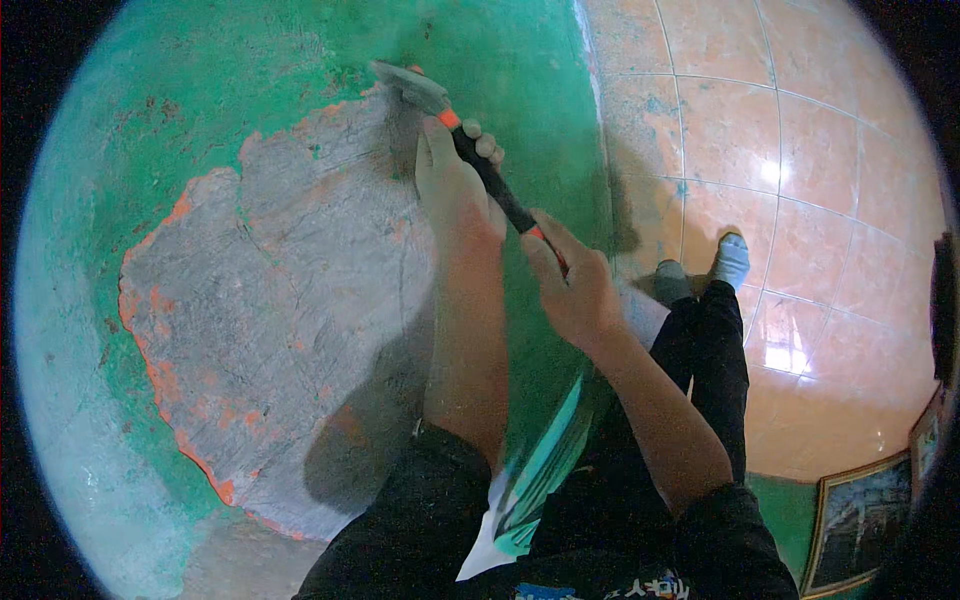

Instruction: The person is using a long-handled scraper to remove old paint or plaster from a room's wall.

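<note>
Both my hands grip a hammer-like tool [492, 183] with a black handle, orange bands and a grey metal head set across its upper end. My left hand [455, 175] is closed around the handle just below the head, fingertips showing on the far side. Lower down, my right hand [578, 285] wraps the handle's butt end. The metal head lies at the upper edge of a bare grey patch [300, 270] on the green painted wall [545, 60]; whether it touches the surface I cannot tell. Ragged orange edging and fine scratches mark the patch.
Orange-tan floor tiles [730, 130] run along the right, dusty beside the wall's edge. My socked feet [732, 262] stand there. At lower right hangs a gold-framed picture [860, 520]. Close to my body is a green-and-white striped thing [545, 470], partly hidden.
</note>
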Tool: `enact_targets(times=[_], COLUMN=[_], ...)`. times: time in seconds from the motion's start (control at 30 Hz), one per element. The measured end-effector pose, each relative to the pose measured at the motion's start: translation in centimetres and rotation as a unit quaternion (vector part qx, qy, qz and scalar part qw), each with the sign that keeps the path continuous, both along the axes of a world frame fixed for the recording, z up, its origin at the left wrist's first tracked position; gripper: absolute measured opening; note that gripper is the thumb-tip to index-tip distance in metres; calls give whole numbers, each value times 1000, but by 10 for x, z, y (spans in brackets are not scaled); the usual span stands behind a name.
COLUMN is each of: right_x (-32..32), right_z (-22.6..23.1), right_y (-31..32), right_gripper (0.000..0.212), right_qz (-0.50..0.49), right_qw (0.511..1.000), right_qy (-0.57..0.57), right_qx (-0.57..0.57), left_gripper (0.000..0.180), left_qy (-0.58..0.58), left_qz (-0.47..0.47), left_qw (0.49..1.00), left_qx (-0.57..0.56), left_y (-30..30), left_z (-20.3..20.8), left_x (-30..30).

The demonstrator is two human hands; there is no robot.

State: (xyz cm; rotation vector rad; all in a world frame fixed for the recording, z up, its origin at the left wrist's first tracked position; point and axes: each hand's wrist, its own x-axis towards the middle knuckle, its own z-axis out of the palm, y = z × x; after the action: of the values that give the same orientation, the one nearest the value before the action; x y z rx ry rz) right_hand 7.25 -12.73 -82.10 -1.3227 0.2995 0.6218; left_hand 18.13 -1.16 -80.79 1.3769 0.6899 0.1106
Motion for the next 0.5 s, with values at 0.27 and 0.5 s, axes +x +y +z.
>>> enact_targets(times=[0.27, 0.5], right_x=[-33, -25], right_z=[1, -14], right_y=[4, 1], right_gripper=[40, 41], right_qz=[-33, -27], right_qw=[999, 999], right_qy=[-37, -39], right_qx=[5, 8], left_gripper=[23, 24], left_qy=[26, 5], left_qz=[41, 21], left_qw=[999, 1000], left_qx=[-6, -1], left_y=[2, -3], left_z=[2, -4], left_x=[-30, -20])
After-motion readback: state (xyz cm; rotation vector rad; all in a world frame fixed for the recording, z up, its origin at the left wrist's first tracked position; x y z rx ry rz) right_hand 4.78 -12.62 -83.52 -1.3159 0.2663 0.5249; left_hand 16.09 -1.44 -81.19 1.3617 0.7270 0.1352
